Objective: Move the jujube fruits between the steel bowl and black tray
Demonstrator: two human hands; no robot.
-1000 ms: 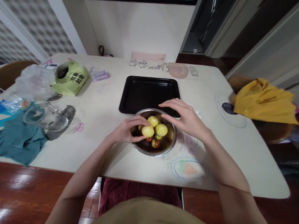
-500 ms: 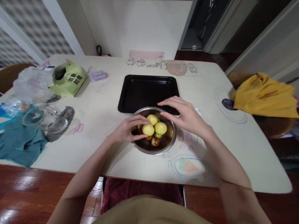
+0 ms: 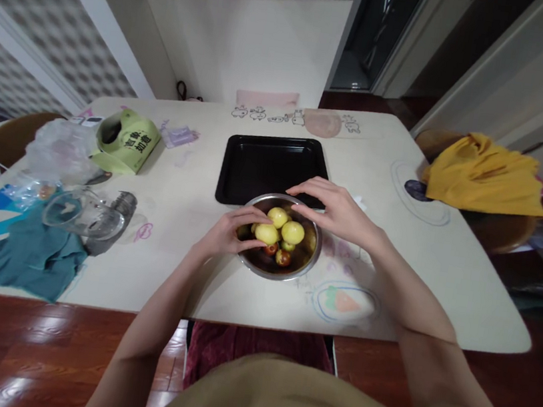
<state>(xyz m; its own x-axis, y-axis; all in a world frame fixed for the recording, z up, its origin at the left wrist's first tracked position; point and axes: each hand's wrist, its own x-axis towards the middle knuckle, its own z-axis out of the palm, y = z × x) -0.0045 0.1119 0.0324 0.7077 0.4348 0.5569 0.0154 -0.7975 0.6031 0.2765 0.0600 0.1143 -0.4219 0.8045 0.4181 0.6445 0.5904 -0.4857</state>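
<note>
A steel bowl [image 3: 313, 258] near the table's front edge contains several smooth yellow fruits [image 3: 292, 233] and smaller reddish-brown fruits [image 3: 283, 258]. My left hand [image 3: 227, 232] reaches over the bowl's left rim, its thumb and fingers closed around a yellow fruit [image 3: 266, 233] at the left of the pile. Above the far right rim is my right hand [image 3: 334, 207], fingers apart and curved, holding nothing. Just behind the bowl lies a black baking tray [image 3: 266, 169], partly covered from view by the bowl and my right hand.
On the left of the white table [image 3: 166, 269] are a green paper bag [image 3: 131, 143], a clear plastic bag [image 3: 59, 150], a glass jug [image 3: 85, 214] on its side and a teal cloth [image 3: 34, 258]. A yellow cloth [image 3: 487, 176] hangs over a chair at the right.
The yellow fruit in my left hand has shifted slightly left and tilted. My right hand stays almost where it was, and the bowl has not visibly moved.
</note>
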